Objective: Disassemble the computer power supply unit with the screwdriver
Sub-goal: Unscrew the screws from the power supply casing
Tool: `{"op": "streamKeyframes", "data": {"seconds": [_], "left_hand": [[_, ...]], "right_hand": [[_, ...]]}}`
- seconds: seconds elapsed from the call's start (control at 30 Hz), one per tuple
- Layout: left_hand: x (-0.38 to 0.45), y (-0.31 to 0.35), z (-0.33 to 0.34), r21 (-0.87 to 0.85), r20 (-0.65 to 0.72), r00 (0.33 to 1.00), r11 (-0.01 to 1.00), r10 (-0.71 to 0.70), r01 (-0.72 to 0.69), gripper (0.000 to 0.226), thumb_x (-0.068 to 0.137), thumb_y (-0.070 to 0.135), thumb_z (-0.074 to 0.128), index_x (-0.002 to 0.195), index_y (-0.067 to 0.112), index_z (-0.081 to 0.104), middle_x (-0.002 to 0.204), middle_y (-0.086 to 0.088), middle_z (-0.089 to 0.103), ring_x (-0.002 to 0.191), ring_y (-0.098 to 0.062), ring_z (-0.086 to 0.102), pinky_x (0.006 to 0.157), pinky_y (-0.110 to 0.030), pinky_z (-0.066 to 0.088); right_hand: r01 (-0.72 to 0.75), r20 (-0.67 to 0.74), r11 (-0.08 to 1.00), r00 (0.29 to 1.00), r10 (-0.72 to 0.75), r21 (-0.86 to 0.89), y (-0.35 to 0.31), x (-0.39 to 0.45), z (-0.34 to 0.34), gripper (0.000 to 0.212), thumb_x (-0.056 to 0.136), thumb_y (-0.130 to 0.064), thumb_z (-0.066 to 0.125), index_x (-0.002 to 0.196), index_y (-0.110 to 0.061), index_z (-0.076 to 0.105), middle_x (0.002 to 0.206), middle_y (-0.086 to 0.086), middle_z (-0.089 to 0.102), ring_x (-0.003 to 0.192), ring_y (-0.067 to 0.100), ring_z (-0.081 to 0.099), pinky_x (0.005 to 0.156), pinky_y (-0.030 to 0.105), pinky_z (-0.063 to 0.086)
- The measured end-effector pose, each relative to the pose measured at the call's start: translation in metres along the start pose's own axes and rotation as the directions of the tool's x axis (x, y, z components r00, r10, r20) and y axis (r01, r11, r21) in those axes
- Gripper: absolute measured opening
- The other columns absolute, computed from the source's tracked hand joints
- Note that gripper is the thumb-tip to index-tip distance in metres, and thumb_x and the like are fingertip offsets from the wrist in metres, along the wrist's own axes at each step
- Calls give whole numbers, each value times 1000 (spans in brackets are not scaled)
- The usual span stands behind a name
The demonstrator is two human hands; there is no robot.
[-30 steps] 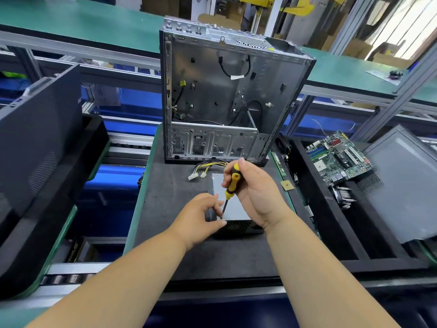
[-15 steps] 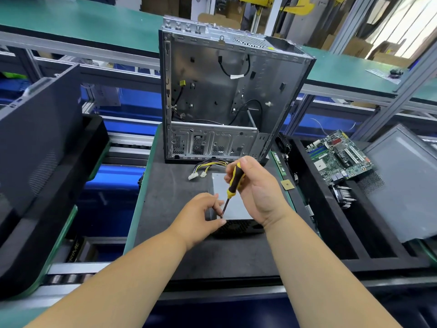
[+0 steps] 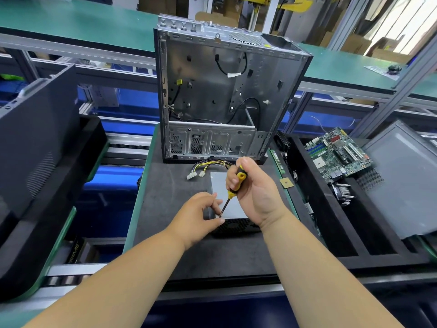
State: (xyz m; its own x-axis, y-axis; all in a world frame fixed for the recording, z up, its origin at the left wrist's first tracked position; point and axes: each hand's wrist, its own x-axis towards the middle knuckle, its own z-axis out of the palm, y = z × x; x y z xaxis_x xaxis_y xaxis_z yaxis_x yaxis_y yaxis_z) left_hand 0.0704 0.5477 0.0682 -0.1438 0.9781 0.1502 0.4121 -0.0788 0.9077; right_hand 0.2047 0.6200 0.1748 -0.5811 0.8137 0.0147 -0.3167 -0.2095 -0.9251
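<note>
- The power supply unit (image 3: 222,185) lies flat on the black mat (image 3: 170,185), just in front of the empty computer case (image 3: 212,91), its cable bundle (image 3: 208,165) trailing toward the case.
- My right hand (image 3: 255,192) wraps its fingers tight round the yellow-and-black screwdriver (image 3: 233,185), tip down at the unit's near top edge.
- My left hand (image 3: 198,216) curls against the unit's near left corner, fingertips pinched beside the tip.
- I should press straight down the shaft so the bit cannot slip out.
- I should brace the box against twisting.

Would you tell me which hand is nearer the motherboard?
Right. The right hand grips the screwdriver, nearer the motherboard; the left hand lies farther away.
</note>
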Motion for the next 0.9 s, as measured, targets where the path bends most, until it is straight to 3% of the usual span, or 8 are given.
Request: {"op": "streamKeyframes", "data": {"seconds": [0.1, 0.17, 0.3, 0.5, 0.7, 0.9], "left_hand": [[-1, -1, 0, -11, -12, 1000, 1000, -16, 16, 29, 73, 10, 84, 71, 29, 63, 99, 18, 66, 119, 16, 50, 105, -15, 34], [0, -3, 0, -3, -21, 999, 1000, -25, 24, 28, 71, 11, 86, 69, 28, 63, 95, 24, 69, 119, 17, 50, 116, -21, 23], [2, -3, 0, -22, -33, 999, 999, -32, 32, 31, 70, 10, 87, 67, 29, 63, 95, 16, 72, 115, 18, 52, 121, -26, 13], [-1, 0, 0, -39, -44, 999, 999, -25, 24, 34, 69, 9, 87, 66, 31, 62, 96, 20, 69, 116, 17, 52, 123, -31, 14], [-2, 2, -1, -32, -40, 999, 999, -37, 35, 35, 70, 9, 87, 66, 34, 62, 96, 24, 67, 119, 14, 52, 123, -33, 15], [-2, 0, -1, -50, -34, 998, 997, -53, 51, 30, 70, 10, 87, 69, 31, 65, 98, 22, 69, 119, 14, 52, 123, -32, 13]], "right_hand": [[1, -8, 999, 1000, -2, -42, 0, -2, -2, 19, 92, -31, 51, 82, -14, 47, 73, 3, 55, 70, 21, 50, 72, 32, 39], [-25, -16, 999, 1000, 24, -47, -2, -2, -2, 19, 89, -32, 55, 81, -15, 51, 77, 1, 59, 73, 21, 54, 75, 32, 41], [-25, -47, 999, 999, 24, -36, -1, -1, 2, 25, 88, -34, 57, 82, -11, 63, 77, 2, 62, 72, 20, 57, 80, 35, 43], [4, -16, 1000, 1000, -4, -11, 5, 1, 10, 47, 102, -44, 37, 77, -9, 57, 62, -1, 46, 60, 15, 38, 61, 26, 34], [26, -20, 998, 999, -27, -63, 5, 3, 5, 20, 92, -32, 50, 82, -15, 46, 65, 1, 47, 61, 17, 40, 66, 30, 33], [-5, -59, 996, 998, -1, -88, 1, 2, -6, 26, 92, -35, 55, 88, -11, 62, 81, 2, 64, 73, 17, 57, 72, 31, 45]]}}
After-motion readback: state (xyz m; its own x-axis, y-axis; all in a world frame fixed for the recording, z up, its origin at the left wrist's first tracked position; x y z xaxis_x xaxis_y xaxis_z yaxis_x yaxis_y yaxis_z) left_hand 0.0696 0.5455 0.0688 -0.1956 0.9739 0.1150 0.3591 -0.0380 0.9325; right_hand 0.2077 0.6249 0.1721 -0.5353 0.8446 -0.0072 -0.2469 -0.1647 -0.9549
